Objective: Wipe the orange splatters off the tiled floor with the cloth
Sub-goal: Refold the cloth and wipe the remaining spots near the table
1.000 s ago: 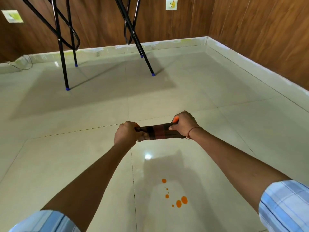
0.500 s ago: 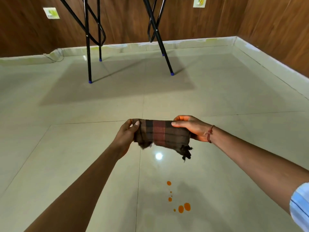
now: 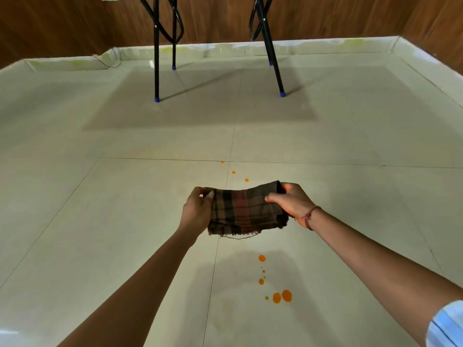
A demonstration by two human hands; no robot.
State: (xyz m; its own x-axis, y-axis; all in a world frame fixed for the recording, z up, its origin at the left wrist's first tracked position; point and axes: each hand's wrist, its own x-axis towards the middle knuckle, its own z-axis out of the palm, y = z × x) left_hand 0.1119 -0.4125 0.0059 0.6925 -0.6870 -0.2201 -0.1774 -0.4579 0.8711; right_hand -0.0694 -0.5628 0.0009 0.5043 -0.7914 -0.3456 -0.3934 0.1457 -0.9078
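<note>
The folded plaid cloth (image 3: 246, 211) is held above the tiled floor (image 3: 125, 221), pinched at one end by the left hand (image 3: 198, 210) and gripped at the other by the right hand (image 3: 290, 202). It is kept spread flat, presumably so a broad face can be presented to the orange splatters (image 3: 278, 295), which lie on the tiles nearer the person and beyond the cloth.

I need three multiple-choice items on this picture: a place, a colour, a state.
1. The biggest orange splatters lie: A) under the table B) nearer the person than the cloth C) on the wall.
2. The leg caps are: A) red B) white C) blue.
3. The cloth is: A) held in both hands B) flat on the floor C) in one hand.
Answers: B, they lie below the cloth in view; C, blue tips show; A, left hand and right hand each grip an end.
</note>
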